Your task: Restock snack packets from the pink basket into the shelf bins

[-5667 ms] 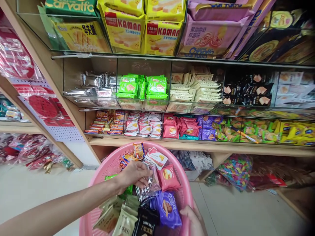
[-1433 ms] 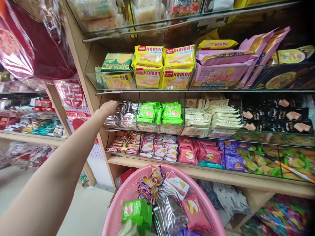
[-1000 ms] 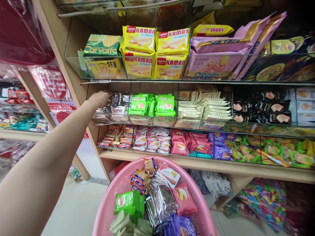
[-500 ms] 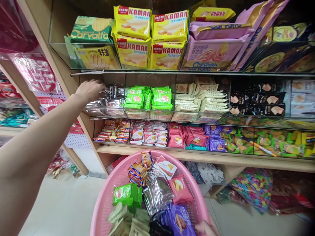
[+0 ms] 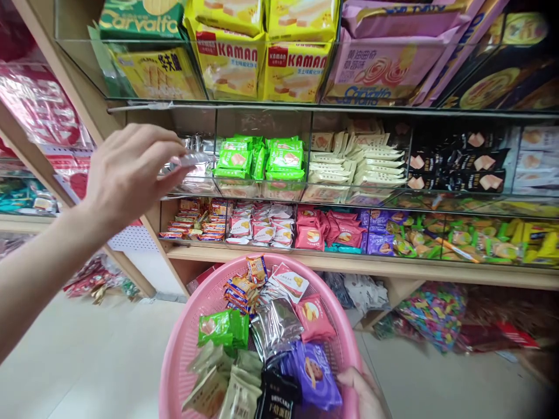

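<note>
Between the thumb and fingers of my left hand [image 5: 131, 166] is a small silver snack packet [image 5: 197, 159], held in front of the silver packets' compartment on the middle shelf. My right hand [image 5: 361, 389] grips the right rim of a round pink plastic basket [image 5: 174, 355], its fingers partly hidden. Inside the basket lie a stack of silver packets [image 5: 277, 327], green packets [image 5: 223, 329], purple packets [image 5: 315, 375], beige packets [image 5: 239, 396], a black packet [image 5: 278, 397], a pink-red packet [image 5: 314, 317], white-and-red packets [image 5: 289, 280] and small orange packets [image 5: 240, 293].
Clear dividers split the shelves. The middle row holds green packets [image 5: 285, 157], cream packets [image 5: 378, 166] and black packets [image 5: 476, 160]. Large yellow wafer packs [image 5: 229, 64] stand above. A wooden shelf edge [image 5: 271, 259] runs just behind the basket. Bagged goods [image 5: 432, 314] lie below.
My left hand has drawn back from the silver compartment toward me, now with a silver packet in its fingers. The view has tilted downward slightly; my right hand still grips the basket.
</note>
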A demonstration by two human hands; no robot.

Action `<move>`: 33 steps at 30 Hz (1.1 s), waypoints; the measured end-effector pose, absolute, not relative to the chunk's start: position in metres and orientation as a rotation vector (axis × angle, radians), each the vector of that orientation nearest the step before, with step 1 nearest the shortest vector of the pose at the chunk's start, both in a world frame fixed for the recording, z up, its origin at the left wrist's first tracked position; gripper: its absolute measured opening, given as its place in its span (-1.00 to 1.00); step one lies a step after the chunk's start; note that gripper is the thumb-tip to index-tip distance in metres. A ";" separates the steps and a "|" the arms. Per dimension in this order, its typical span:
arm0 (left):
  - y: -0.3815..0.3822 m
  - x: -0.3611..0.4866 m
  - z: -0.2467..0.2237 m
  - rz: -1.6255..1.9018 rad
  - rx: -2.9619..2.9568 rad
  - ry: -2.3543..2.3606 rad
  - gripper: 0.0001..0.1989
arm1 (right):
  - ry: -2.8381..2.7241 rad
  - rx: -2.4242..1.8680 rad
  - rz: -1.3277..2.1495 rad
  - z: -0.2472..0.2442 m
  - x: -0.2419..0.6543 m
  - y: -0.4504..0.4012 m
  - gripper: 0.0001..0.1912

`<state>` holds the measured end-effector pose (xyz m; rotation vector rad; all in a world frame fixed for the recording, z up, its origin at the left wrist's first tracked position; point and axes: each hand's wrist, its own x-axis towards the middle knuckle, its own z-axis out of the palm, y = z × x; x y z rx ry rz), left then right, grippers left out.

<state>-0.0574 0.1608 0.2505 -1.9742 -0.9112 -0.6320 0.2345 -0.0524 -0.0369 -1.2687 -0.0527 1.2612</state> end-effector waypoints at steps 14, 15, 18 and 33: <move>0.109 0.036 0.086 -0.444 -2.588 -0.023 -0.79 | -0.062 -1.285 1.179 -0.032 0.230 -0.053 -0.65; 0.110 0.039 0.080 -0.432 -2.601 -0.005 -0.79 | -0.071 -1.275 1.172 -0.033 0.230 -0.053 -0.62; 0.111 0.047 0.067 -0.395 -2.652 0.035 -0.77 | -0.088 -1.230 1.159 -0.032 0.229 -0.051 -0.47; 0.092 0.048 0.049 -0.434 -2.617 0.084 -0.81 | -0.048 -1.188 1.169 -0.033 0.229 -0.050 -0.31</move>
